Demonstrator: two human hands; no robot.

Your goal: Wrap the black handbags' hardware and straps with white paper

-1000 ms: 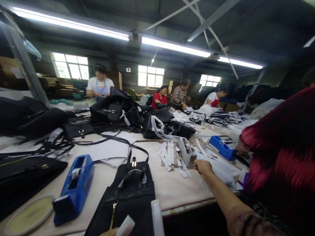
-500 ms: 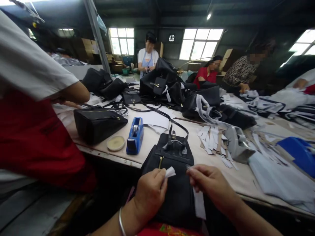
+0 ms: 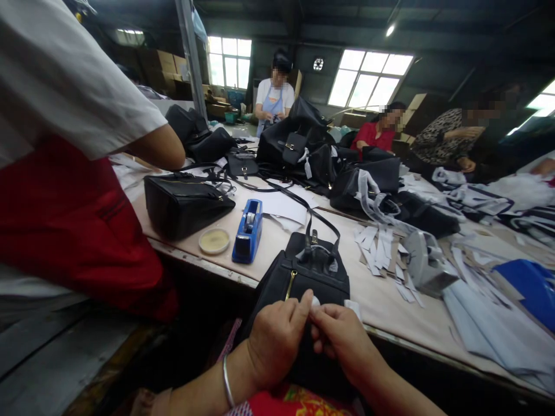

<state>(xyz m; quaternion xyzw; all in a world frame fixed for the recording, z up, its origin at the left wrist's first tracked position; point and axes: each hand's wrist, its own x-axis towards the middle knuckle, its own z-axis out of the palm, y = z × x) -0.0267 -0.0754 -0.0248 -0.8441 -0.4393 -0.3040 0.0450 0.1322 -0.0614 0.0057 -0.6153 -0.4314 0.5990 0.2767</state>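
Observation:
A black backpack (image 3: 321, 283) leans against the table edge in front of me, its strap running up onto the tabletop. A gold zipper pull (image 3: 291, 284) hangs on its front. Over the bag, my left hand (image 3: 277, 341) is closed on a small folded strip of white paper (image 3: 315, 301), mostly hidden by fingers. My right hand (image 3: 342, 341) meets it there, thumb and fingers pinched together at the paper; what they hold is hidden. Just behind the right hand, a white tag (image 3: 353, 308) shows beside the bag.
A blue tape dispenser (image 3: 248, 231) and a round shallow dish (image 3: 214, 240) stand near the table edge. Left of them lies a black bag (image 3: 184, 211). Paper strips (image 3: 377, 248) and a grey dispenser (image 3: 427, 260) are at right. A co-worker's arm (image 3: 160, 147) reaches in from the left.
My right hand has moved left from the bag's right side to meet my left hand at the white paper. The view has shifted slightly left, and the paper is now more covered.

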